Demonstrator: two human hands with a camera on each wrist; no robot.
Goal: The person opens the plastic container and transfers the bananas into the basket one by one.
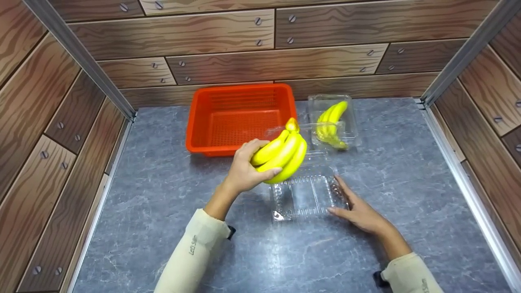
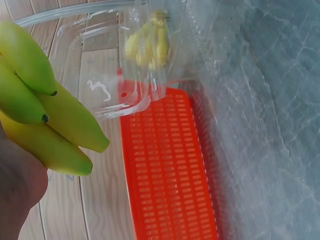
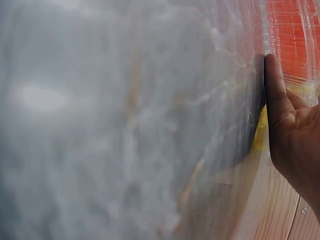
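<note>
A bunch of yellow bananas [image 1: 285, 152] is gripped in my left hand [image 1: 246, 165], thumb on the near side and stem pointing up and away. The bunch hangs over the far left part of an open clear plastic clamshell box [image 1: 303, 199] on the table. Behind the bananas the box's clear lid [image 2: 102, 65] stands raised. My right hand [image 1: 360, 209] rests against the right side of the box with its fingers extended, thumb at the near right corner. In the right wrist view the straight fingers [image 3: 274, 82] lie along the plastic.
A red-orange slotted basket [image 1: 240, 149] stands at the back, left of the bananas. To its right, another clear plastic box [image 1: 354, 118] contains a second bunch of bananas [image 1: 331, 120]. Wood-patterned walls [image 1: 228, 67] enclose the grey marbled table [image 1: 163, 195] at the back and sides.
</note>
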